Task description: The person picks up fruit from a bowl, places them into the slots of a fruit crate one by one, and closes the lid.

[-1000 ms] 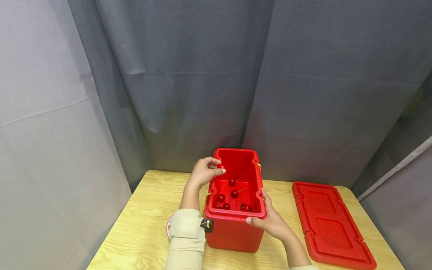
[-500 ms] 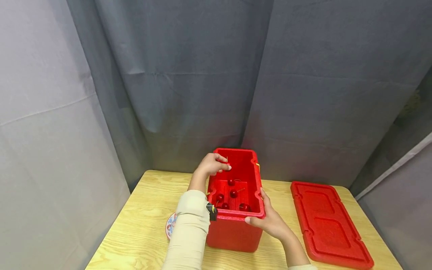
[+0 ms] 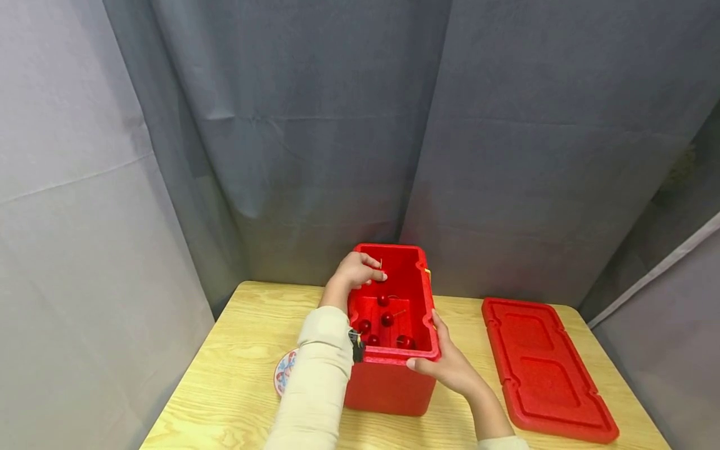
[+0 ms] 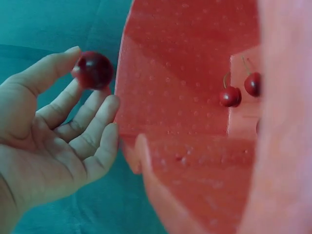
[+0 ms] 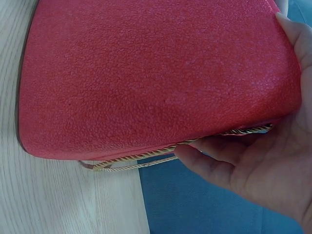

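A red foam box [image 3: 388,389] stands lidless at the table's far edge, with several stemmed cherries [image 3: 387,319] on its floor. Over its far left part, my left hand [image 3: 358,270] pinches another cherry [image 4: 95,70] by thumb and fingers; in the left wrist view the remaining fingers are loosely bent. The near right corner of the box is gripped by my right hand [image 3: 451,365], thumb on the front rim and fingers along the right side. In the right wrist view those fingers lie against a twisted gold cord [image 5: 141,157] on the box's side.
The red lid [image 3: 548,369] lies flat on the wooden table [image 3: 225,375] to the right. A patterned plate [image 3: 283,371] is partly covered by the left sleeve. Grey curtains [image 3: 315,156] hang close behind the box and on both sides.
My left hand has moved right from the left rim to over the inside of the box, carrying the cherry. The right hand keeps its grip on the corner.
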`<state>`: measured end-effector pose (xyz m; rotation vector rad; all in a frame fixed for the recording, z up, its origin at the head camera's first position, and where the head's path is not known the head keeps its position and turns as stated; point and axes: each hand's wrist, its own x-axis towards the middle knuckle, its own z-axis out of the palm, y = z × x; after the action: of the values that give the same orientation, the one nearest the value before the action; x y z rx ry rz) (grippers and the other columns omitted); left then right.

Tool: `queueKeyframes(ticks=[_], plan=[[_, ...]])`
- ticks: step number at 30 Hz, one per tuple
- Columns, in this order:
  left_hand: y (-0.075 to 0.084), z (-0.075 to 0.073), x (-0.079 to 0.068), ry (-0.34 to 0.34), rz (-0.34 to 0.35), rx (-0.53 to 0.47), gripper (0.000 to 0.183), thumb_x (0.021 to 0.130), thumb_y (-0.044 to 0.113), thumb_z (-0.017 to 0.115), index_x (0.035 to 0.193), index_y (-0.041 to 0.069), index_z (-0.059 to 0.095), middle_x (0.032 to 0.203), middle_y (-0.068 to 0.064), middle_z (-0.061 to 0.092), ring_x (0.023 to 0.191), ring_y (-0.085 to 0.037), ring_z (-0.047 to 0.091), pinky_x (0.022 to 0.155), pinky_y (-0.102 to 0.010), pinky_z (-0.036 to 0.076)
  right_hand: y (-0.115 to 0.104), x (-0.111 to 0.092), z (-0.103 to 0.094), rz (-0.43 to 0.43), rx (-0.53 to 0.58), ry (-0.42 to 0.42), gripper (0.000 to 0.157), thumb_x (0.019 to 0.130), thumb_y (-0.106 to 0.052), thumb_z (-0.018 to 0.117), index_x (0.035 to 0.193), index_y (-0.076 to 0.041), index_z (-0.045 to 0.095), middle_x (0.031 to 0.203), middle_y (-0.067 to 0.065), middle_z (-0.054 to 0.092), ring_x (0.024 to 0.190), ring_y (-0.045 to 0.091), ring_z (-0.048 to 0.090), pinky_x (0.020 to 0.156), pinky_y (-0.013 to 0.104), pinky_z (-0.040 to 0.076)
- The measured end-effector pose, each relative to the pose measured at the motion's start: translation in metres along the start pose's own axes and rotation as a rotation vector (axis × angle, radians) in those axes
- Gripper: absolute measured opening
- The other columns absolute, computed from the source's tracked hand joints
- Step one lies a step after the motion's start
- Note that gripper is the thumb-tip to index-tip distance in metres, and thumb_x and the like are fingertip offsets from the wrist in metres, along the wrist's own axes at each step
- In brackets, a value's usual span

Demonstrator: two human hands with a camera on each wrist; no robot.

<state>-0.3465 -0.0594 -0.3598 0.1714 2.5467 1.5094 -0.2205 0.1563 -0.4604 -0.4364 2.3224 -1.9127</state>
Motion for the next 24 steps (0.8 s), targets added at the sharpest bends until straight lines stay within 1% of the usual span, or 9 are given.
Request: queueKeyframes(ticks=[4,7,10,12,14,16,18,21,24], plan=[[0.005,-0.002,-0.010,0.041,0.028,-0.017,0.029,0.078,0.017,0.074,0.102,0.005,0.064,0.089,-0.006,0.060,0.070,-0.024,0.058,0.064,-0.031,0.048,0.000,0.000,0.001,-0.004,0.025,-0.011,0.106,0.075,-0.014,0.076,0.148,-0.017,0.000,0.140,0.017,0.032,0.118,0.034,0.044,0.086,0.038,0.046],[0.008,-0.006,-0.019,0.060,0.057,-0.020,0.028,0.078,0.018,0.074,0.103,0.007,0.065,0.092,-0.005,0.060,0.073,-0.022,0.059,0.065,-0.031,0.048,0.000,-0.002,0.002,0.015,0.029,0.000,0.106,0.074,-0.015,0.077,0.148,-0.016,0.000,0.142,0.018,0.030,0.120,0.037,0.042,0.086,0.040,0.046],[0.008,-0.008,-0.029,0.071,0.098,-0.035,0.029,0.078,0.018,0.073,0.104,0.007,0.065,0.093,-0.005,0.061,0.077,-0.020,0.059,0.069,-0.031,0.048,-0.002,-0.008,0.002,0.054,-0.031,0.041,0.101,0.075,-0.018,0.077,0.148,-0.015,0.008,0.142,0.018,0.032,0.122,0.038,0.039,0.086,0.042,0.047],[0.006,-0.009,-0.036,0.082,0.117,-0.046,0.030,0.078,0.019,0.073,0.104,0.006,0.065,0.092,-0.005,0.062,0.080,-0.020,0.059,0.071,-0.032,0.048,-0.005,-0.013,0.001,0.073,-0.106,0.070,0.096,0.076,-0.022,0.077,0.148,-0.014,0.015,0.142,0.018,0.034,0.124,0.038,0.038,0.085,0.047,0.046],[0.004,-0.007,-0.042,0.091,0.130,-0.060,0.030,0.078,0.019,0.073,0.104,0.006,0.065,0.092,-0.004,0.062,0.082,-0.020,0.058,0.074,-0.033,0.048,-0.009,-0.018,0.000,0.073,-0.185,0.095,0.089,0.077,-0.025,0.076,0.146,-0.013,0.022,0.140,0.017,0.037,0.124,0.038,0.038,0.085,0.053,0.044],[0.001,-0.005,-0.047,0.094,0.141,-0.073,0.030,0.079,0.019,0.073,0.105,0.006,0.065,0.091,-0.003,0.063,0.083,-0.020,0.058,0.075,-0.033,0.048,-0.011,-0.021,-0.001,0.053,-0.225,0.108,0.083,0.078,-0.026,0.075,0.144,-0.011,0.027,0.139,0.016,0.040,0.123,0.039,0.039,0.085,0.057,0.042],[-0.001,-0.003,-0.052,0.095,0.150,-0.080,0.030,0.079,0.020,0.073,0.105,0.007,0.065,0.091,-0.003,0.063,0.084,-0.019,0.059,0.076,-0.034,0.048,-0.012,-0.025,-0.002,0.032,-0.246,0.119,0.079,0.079,-0.027,0.074,0.143,-0.010,0.031,0.137,0.016,0.043,0.122,0.038,0.041,0.087,0.059,0.039],[-0.003,0.000,-0.059,0.109,0.177,-0.077,0.028,0.080,0.019,0.072,0.105,0.007,0.065,0.092,-0.004,0.064,0.086,-0.020,0.059,0.076,-0.034,0.048,-0.013,-0.030,-0.002,-0.001,-0.250,0.139,0.072,0.080,-0.026,0.074,0.140,-0.009,0.037,0.133,0.016,0.047,0.120,0.035,0.044,0.087,0.057,0.040],[-0.005,0.005,-0.068,0.135,0.198,-0.083,0.026,0.081,0.018,0.072,0.103,0.008,0.065,0.095,-0.005,0.063,0.088,-0.021,0.058,0.076,-0.034,0.048,-0.014,-0.034,-0.002,-0.040,-0.275,0.175,0.066,0.081,-0.025,0.073,0.137,-0.009,0.042,0.131,0.015,0.050,0.119,0.034,0.046,0.086,0.055,0.042]])
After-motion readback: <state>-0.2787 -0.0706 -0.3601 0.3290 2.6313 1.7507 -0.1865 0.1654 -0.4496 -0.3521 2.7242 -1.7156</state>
